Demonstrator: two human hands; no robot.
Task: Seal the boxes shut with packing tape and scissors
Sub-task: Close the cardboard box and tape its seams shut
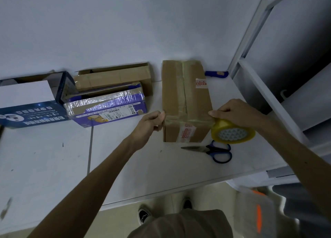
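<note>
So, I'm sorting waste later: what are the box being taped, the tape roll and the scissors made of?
Box: matte brown cardboard, probably corrugated.
Tape roll: glossy, translucent yellowish plastic film.
Scissors: shiny grey metal blades; blue handles, likely plastic.

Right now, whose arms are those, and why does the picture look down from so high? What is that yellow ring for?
There is no machine here. The arms belong to a person wearing a camera on the head, so the one picture looks down as their eyes would. On the white table stands a brown cardboard box. The left hand pinches the end of a strip of tape at the box's left edge. The right hand holds the yellow tape roll at its right edge, so the strip stretches across the box. Blue-handled scissors lie in front, untouched. To the left sit a purple box, a dark blue box and an open cardboard box.
</note>
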